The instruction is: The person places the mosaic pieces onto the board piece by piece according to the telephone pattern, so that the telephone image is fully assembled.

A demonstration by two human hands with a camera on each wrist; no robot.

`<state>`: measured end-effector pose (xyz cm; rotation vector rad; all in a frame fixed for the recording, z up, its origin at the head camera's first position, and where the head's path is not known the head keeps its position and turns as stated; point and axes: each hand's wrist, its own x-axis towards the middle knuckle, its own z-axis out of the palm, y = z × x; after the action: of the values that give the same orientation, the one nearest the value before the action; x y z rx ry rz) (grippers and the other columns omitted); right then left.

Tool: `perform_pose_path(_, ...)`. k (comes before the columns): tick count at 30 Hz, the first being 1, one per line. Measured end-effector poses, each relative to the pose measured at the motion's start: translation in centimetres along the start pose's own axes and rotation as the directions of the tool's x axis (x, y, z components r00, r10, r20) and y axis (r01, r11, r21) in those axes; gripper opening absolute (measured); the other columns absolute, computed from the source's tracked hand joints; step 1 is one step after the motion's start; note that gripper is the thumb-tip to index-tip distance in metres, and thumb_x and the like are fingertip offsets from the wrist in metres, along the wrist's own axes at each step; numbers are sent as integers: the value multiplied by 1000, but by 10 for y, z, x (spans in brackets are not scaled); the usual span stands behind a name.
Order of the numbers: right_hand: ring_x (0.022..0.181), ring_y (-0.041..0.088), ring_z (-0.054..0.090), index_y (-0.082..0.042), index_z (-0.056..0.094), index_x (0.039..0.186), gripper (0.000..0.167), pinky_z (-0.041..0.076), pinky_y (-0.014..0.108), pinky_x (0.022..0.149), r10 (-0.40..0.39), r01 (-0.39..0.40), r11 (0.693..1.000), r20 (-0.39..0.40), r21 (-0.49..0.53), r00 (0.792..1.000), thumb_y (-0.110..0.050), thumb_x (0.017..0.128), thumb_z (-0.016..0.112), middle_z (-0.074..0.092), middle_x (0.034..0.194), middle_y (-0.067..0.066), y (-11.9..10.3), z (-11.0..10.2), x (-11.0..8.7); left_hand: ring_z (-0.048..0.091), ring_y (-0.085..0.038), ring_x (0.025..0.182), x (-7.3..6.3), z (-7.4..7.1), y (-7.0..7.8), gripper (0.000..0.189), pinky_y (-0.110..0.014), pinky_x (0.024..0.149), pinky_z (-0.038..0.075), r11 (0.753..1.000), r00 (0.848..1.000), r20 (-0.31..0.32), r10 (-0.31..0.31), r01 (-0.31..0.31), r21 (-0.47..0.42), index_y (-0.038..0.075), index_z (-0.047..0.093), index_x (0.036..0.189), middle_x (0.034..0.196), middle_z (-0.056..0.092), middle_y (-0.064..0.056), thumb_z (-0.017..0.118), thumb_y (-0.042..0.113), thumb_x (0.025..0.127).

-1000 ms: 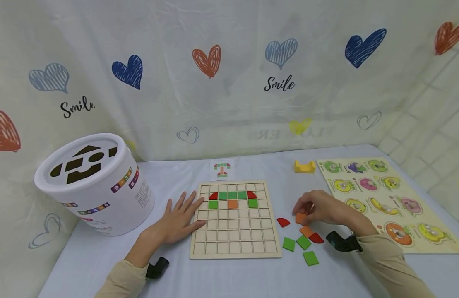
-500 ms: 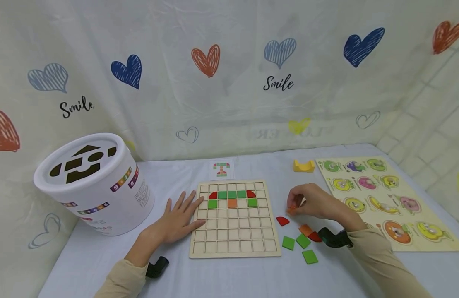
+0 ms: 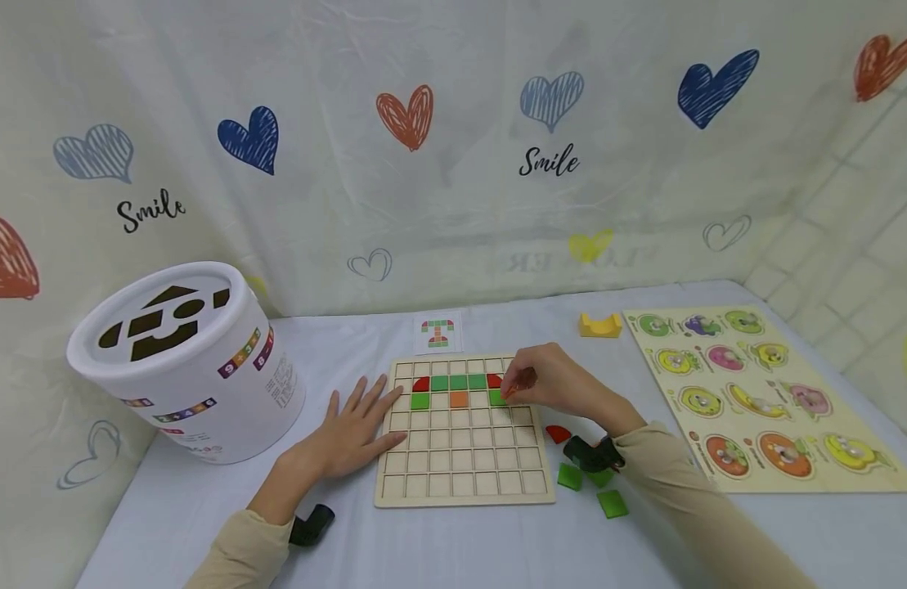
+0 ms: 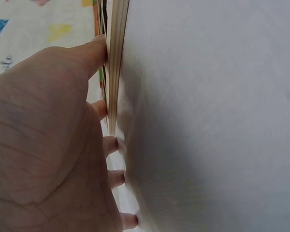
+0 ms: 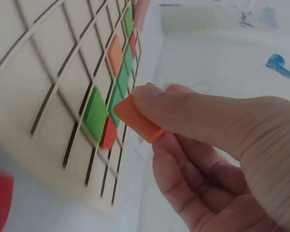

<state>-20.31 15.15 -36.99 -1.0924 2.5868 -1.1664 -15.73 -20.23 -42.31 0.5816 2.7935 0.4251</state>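
Note:
My right hand (image 3: pixel 552 383) pinches an orange square tile (image 5: pixel 137 119) between thumb and fingers, over the right side of the wooden grid board (image 3: pixel 460 488). Spread flat, my left hand (image 3: pixel 353 438) lies at the board's left edge; in the left wrist view its thumb (image 4: pixel 94 54) touches the board's side. On the board sit a row of green tiles (image 3: pixel 459 382) with a red quarter-round piece (image 3: pixel 421 384) at each end. Below that row are an orange tile (image 3: pixel 459 399) and two green ones, the right one partly behind my right fingers.
Right of the board lie several green tiles (image 3: pixel 612 504) and a red quarter-round (image 3: pixel 559 433). A pattern card (image 3: pixel 437 333) stands behind the board, a yellow arch block (image 3: pixel 600 325) at the back right. A white bucket (image 3: pixel 203 368) is left; a fruit puzzle board (image 3: pixel 762 401) is right.
My right hand has lifted the orange tile from beside the loose pieces and carried it left over the board. My left hand has stayed in place.

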Motion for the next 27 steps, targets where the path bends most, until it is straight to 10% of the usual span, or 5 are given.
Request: perform_pose_path(27, 85, 6, 69, 0, 82, 103, 15, 57, 23, 77, -63, 50, 993, 124, 105, 990, -3, 89, 83, 75, 93, 3, -4, 53, 41, -2, -42, 160, 1, 2, -3, 80, -76, 118, -4, 1000, 1000, 1, -5, 5, -19, 19, 24, 168, 176, 8, -13, 46, 63, 105)
